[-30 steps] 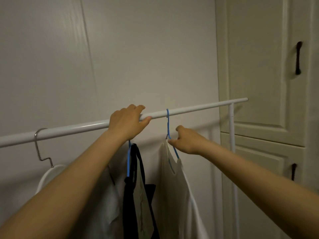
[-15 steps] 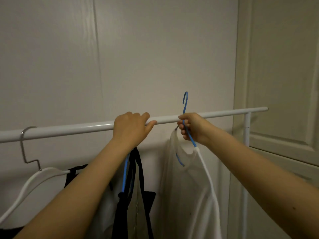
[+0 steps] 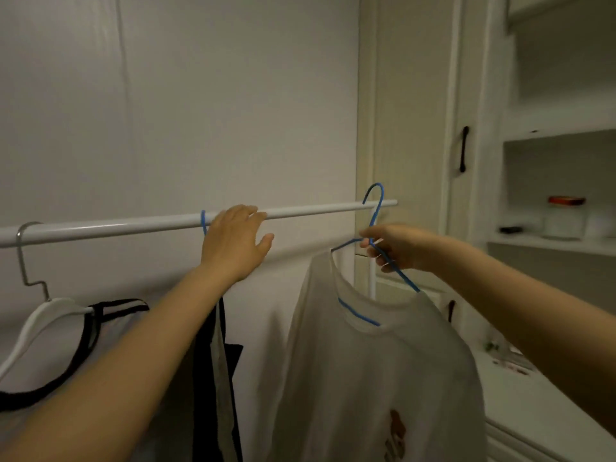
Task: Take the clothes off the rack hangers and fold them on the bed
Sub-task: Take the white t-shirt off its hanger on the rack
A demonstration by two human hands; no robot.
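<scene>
Lifting clear, your right hand (image 3: 395, 246) now pinches the blue hanger (image 3: 376, 208) with the white T-shirt (image 3: 376, 378), unhooked near the rail's (image 3: 316, 211) right end; left hand (image 3: 233, 243) rests fingers-spread on the rail; carry it bedward.

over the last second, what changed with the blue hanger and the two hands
The right hand closed on the blue hanger carrying the white t-shirt, lifted its hook off the white rail, and drew it right, toward the person. The left hand stayed resting on the rail, and the other garments stayed hanging.
</scene>
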